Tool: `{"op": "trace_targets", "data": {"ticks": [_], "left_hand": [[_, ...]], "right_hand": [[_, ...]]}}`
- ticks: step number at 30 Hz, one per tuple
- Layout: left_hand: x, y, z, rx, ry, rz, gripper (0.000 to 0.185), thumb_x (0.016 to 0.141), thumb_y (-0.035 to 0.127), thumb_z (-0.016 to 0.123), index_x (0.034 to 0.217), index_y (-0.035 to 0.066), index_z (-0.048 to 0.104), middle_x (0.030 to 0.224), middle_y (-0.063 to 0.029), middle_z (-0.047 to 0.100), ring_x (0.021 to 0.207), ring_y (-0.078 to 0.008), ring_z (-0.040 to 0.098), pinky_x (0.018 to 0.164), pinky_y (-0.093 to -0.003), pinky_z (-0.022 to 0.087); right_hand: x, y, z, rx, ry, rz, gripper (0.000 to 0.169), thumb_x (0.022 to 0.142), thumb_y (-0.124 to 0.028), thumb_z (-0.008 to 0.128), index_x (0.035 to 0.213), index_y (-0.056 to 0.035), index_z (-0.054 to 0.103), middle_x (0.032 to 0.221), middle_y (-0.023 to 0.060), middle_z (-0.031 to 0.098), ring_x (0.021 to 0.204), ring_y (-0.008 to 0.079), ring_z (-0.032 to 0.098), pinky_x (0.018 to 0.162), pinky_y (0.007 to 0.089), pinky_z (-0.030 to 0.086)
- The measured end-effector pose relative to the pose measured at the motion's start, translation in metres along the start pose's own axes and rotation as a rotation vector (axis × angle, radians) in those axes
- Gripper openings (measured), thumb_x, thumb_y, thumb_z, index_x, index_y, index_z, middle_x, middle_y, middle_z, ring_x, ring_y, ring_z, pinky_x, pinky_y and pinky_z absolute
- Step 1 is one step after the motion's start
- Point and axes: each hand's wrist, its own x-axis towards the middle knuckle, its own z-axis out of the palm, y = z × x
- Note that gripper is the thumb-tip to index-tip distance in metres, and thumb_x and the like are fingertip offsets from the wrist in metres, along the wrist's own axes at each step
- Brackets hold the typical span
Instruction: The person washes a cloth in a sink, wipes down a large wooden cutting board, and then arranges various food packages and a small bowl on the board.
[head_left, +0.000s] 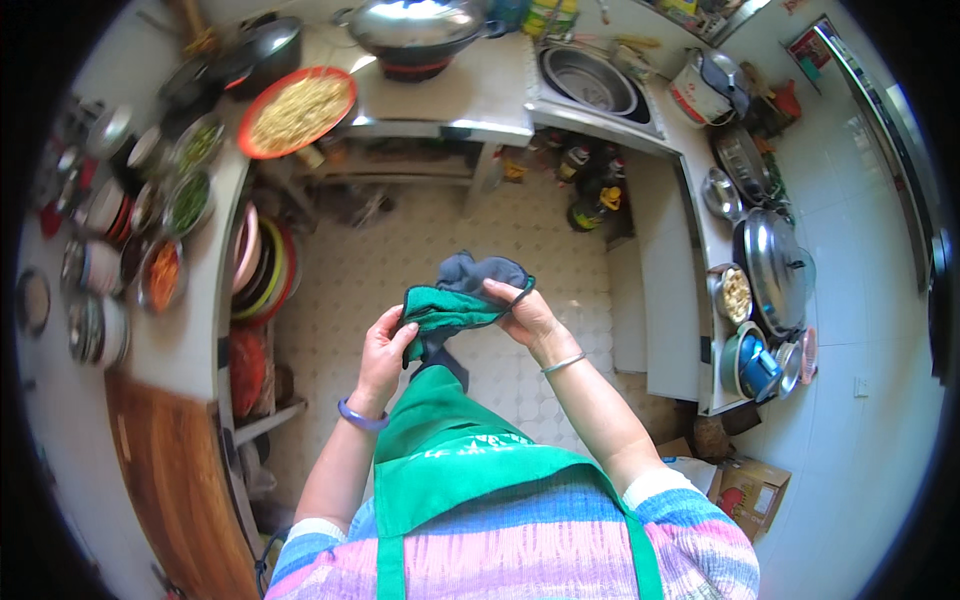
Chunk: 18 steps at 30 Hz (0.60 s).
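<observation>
A green and grey cloth with dark edging (450, 309) is stretched between my two hands, above the tiled floor and in front of my green apron (450, 465). My left hand (385, 349) pinches its left end, thumb on top. My right hand (521, 307) grips its right side, the thumb lying on the bunched grey part. The fingers under the cloth are partly hidden. A purple bangle (363, 415) circles my left wrist and a thin bangle (562, 363) my right.
Counters surround me on three sides. Ahead stand a red tray of shredded food (247, 135), a lidded wok (416, 34) and a metal basin in the sink (592, 81). Bowls of cut vegetables (163, 274) line the left; a lidded pan (772, 270) sits right. Bottles (592, 210) stand on the floor.
</observation>
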Motion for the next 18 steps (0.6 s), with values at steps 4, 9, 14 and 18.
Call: {"op": "trace_targets", "data": {"ticks": [4, 9, 14, 18], "left_hand": [[0.13, 0.021, 0.072, 0.054, -0.177, -0.083, 0.026, 0.092, 0.005, 0.059, 0.118, 0.0, 0.06, 0.105, -0.0009, 0.061, 0.097, -0.0102, 0.058, 0.084, -0.0246, 0.047], [0.299, 0.016, 0.148, 0.263, -0.292, -0.098, 0.026, 0.088, 0.008, 0.064, 0.113, 0.002, 0.064, 0.107, -0.0026, 0.056, 0.1, -0.0132, 0.056, 0.087, -0.026, 0.045], [0.481, 0.007, 0.255, 0.375, -0.309, 0.059, 0.03, 0.083, 0.001, 0.06, 0.112, -0.001, 0.066, 0.127, -0.0062, 0.053, 0.115, -0.0171, 0.05, 0.098, -0.0278, 0.039], [0.642, -0.018, 0.327, 0.436, -0.197, 0.185, 0.023, 0.078, -0.001, 0.058, 0.099, -0.002, 0.067, 0.129, -0.0074, 0.055, 0.113, -0.0173, 0.052, 0.094, -0.0273, 0.042]], "right_hand": [[0.031, -0.103, -0.073, -0.059, 0.258, -0.043, 0.025, 0.093, -0.013, 0.058, 0.116, -0.0043, 0.061, 0.125, 0.0112, 0.061, 0.111, 0.0224, 0.06, 0.096, 0.038, 0.05], [0.083, -0.229, -0.152, -0.162, 0.345, -0.34, 0.022, 0.093, -0.008, 0.056, 0.113, -0.001, 0.065, 0.117, 0.009, 0.066, 0.104, 0.0196, 0.063, 0.091, 0.0338, 0.052], [0.179, -0.371, -0.258, -0.13, 0.461, -0.402, 0.021, 0.093, -0.009, 0.058, 0.112, -0.0037, 0.066, 0.106, 0.0049, 0.068, 0.092, 0.0156, 0.066, 0.078, 0.0301, 0.055], [0.298, -0.469, -0.364, -0.088, 0.444, -0.401, 0.022, 0.092, -0.008, 0.061, 0.113, -0.0034, 0.063, 0.107, 0.0054, 0.066, 0.097, 0.0164, 0.063, 0.084, 0.03, 0.051]]}}
